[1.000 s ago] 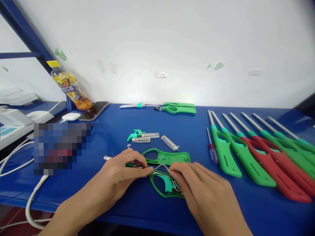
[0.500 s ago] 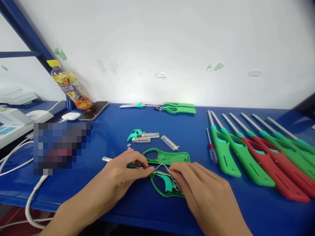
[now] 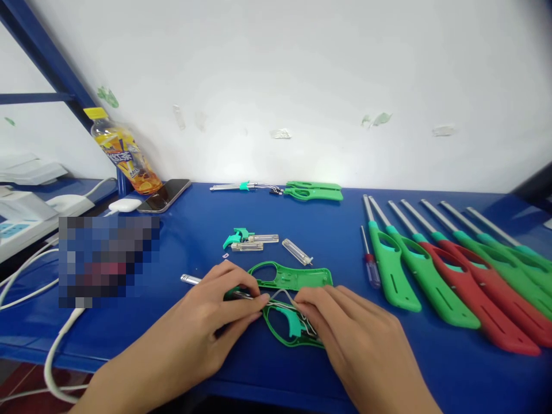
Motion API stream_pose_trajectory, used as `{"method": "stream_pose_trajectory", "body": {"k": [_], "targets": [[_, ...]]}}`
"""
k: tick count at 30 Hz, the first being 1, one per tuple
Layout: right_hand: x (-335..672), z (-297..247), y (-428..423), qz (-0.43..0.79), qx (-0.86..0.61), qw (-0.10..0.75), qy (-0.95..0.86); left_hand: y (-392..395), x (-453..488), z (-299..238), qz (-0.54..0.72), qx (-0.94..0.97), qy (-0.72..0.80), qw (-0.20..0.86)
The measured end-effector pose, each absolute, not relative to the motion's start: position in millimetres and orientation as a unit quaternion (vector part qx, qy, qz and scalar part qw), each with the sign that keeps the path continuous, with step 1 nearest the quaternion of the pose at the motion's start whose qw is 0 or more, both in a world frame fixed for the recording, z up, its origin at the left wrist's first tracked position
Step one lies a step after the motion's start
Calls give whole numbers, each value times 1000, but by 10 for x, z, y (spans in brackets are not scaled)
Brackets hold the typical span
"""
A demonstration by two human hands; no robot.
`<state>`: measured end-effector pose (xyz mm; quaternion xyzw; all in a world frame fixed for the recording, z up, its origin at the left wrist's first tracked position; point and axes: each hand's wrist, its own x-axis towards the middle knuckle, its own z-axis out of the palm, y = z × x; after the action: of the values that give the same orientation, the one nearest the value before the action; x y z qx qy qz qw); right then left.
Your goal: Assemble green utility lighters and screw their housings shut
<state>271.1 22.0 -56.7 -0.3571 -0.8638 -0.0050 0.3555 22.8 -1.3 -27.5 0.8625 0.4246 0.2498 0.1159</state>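
Between my hands lies an open green lighter housing half (image 3: 276,336) with a teal trigger (image 3: 294,323) and thin wires (image 3: 307,326) inside it. My left hand (image 3: 224,313) pinches the left end of a thin pale tube (image 3: 282,291), close to the metal barrel (image 3: 190,279) that sticks out to the left. My right hand (image 3: 357,333) is closed on the tube's right end and covers the right part of the housing. The tube bends upward in a small peak between the fingertips. Just behind lies the matching empty green housing half (image 3: 302,278).
Clear fuel tanks (image 3: 254,238) and teal triggers (image 3: 236,236) lie behind my hands. A screwdriver (image 3: 371,270) and several assembled lighters (image 3: 394,270) line the right side. Further back are more lighter parts (image 3: 314,191), a phone (image 3: 166,194) and a drink bottle (image 3: 125,152).
The tube between my fingertips bends a little differently, and my left fingers have shifted slightly. The other things stay where they were.
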Motion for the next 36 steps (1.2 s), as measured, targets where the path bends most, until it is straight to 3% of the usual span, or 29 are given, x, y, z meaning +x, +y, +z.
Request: {"method": "stream_pose_trajectory", "body": {"k": [13, 18, 36], "targets": [[2701, -586, 229, -11, -365, 361, -858, -264, 387, -192, 106, 882, 459, -24], [2692, -577, 229, -12, -373, 363, -854, -291, 422, -141, 106, 895, 426, -86], [2697, -558, 228, -39, -375, 360, -853, -118, 433, -280, 184, 865, 465, 25]]}}
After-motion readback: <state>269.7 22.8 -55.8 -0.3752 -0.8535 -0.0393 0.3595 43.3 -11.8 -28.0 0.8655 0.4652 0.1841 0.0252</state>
